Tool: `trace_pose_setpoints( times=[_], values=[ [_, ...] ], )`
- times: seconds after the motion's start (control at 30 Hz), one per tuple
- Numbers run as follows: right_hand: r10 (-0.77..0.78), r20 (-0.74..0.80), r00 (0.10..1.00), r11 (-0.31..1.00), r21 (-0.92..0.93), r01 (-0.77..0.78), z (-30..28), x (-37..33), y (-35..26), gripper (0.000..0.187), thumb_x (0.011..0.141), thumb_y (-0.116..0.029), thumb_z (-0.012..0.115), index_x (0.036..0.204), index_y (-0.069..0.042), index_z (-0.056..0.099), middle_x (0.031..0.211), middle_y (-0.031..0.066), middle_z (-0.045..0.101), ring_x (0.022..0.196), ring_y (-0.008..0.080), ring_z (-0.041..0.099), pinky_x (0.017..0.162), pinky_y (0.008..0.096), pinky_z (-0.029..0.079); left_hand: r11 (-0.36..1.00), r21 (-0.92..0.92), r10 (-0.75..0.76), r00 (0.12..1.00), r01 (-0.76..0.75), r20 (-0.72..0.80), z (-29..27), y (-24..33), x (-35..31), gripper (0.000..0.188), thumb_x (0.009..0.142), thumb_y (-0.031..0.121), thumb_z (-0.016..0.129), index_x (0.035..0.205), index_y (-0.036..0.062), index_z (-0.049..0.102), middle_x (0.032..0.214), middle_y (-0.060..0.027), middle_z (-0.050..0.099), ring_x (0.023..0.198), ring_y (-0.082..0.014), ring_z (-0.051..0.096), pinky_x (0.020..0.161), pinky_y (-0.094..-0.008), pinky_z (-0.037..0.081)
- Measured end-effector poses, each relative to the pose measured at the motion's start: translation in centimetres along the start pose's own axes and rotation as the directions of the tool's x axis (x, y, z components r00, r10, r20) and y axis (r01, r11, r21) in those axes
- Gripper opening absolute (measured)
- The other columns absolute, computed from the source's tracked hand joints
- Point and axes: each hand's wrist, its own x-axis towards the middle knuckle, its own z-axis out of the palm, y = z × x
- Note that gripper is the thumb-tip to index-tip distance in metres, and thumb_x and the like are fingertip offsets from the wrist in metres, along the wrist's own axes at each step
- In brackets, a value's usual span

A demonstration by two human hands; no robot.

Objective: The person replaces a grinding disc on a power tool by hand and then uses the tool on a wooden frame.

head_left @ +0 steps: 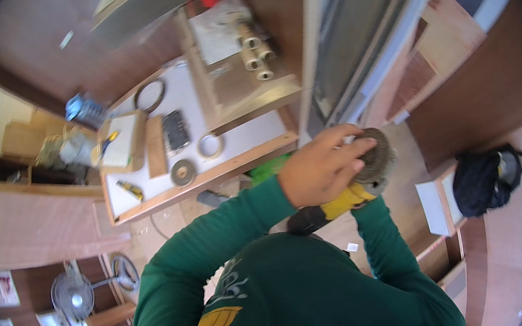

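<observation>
A yellow and black angle grinder [345,202] is held up in front of my chest, with a brown-grey abrasive flap disc [375,154] on its head. My left hand [322,167] reaches across from the left, its fingers bent over the disc's edge and face; the thumb is hidden. On the right, my green sleeve [374,220] runs up to the underside of the grinder. My right hand lies out of sight behind the tool and disc, so its fingers do not show.
Left of me, a wood-edged white table [238,138] carries a tape roll [210,145], another abrasive disc [183,172], a yellow cutter knife [130,191] and a black phone-like slab [175,131]. Cardboard tubes [250,44] lie farther back. A black bag [489,180] sits at right; a fan [73,296] stands lower left.
</observation>
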Motion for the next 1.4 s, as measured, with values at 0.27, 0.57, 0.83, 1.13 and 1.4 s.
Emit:
trace_pose_setpoints(
  times=[0.27,0.57,0.83,1.13,1.4],
  values=[
    [0.113,-0.012,0.994,0.983,0.145,-0.110,-0.4,-0.1,0.6,0.052,0.096,-0.047,0.048,0.126,-0.005,0.051,0.103,0.0193,0.063,0.088,0.0297,0.064,0.075,0.0410,0.054,0.973,0.164,-0.155,0.985,0.165,-0.069,0.6,0.1,-0.9,0.034,0.093,0.036,0.065,0.102,0.0039,0.059,0.102,-0.0131,0.054,0.085,-0.0331,0.062,0.070,-0.0422,0.052],
    [0.152,-0.003,0.988,0.974,0.173,-0.149,-0.9,-0.4,0.5,0.050,0.096,-0.044,0.051,0.127,-0.005,0.051,0.107,0.0182,0.062,0.093,0.0284,0.064,0.079,0.0406,0.053,0.971,0.150,-0.162,0.973,0.187,-0.162,0.8,0.2,-1.1,0.033,0.093,0.032,0.064,0.111,0.0041,0.061,0.106,-0.0137,0.054,0.090,-0.0347,0.061,0.076,-0.0415,0.052],
    [0.154,-0.004,0.988,0.972,0.182,-0.151,-0.8,-0.2,0.5,0.049,0.095,-0.041,0.055,0.128,-0.005,0.051,0.111,0.0173,0.062,0.097,0.0272,0.063,0.082,0.0402,0.053,0.988,0.147,-0.028,0.988,0.051,-0.150,1.4,-1.3,-2.7,0.033,0.091,0.027,0.066,0.115,0.0037,0.061,0.109,-0.0149,0.057,0.095,-0.0341,0.062,0.079,-0.0403,0.053],
    [0.109,-0.010,0.994,0.981,0.160,-0.106,0.3,0.5,0.9,0.048,0.094,-0.037,0.058,0.129,-0.005,0.051,0.116,0.0162,0.062,0.102,0.0259,0.063,0.086,0.0398,0.053,0.967,0.093,-0.219,0.960,0.238,-0.174,1.9,-0.2,-0.8,0.036,0.089,0.038,0.069,0.103,0.0057,0.061,0.103,-0.0131,0.055,0.087,-0.0331,0.062,0.070,-0.0401,0.051],
    [-0.008,-0.010,1.000,1.000,0.025,0.008,1.0,0.6,0.7,0.048,0.094,-0.034,0.061,0.130,-0.006,0.050,0.120,0.0152,0.061,0.106,0.0247,0.063,0.089,0.0395,0.053,0.986,-0.012,-0.165,0.985,0.165,-0.051,1.6,-0.4,-0.9,0.038,0.086,0.025,0.074,0.111,0.0017,0.059,0.105,-0.0129,0.054,0.086,-0.0307,0.060,0.073,-0.0345,0.051]
  ],
)
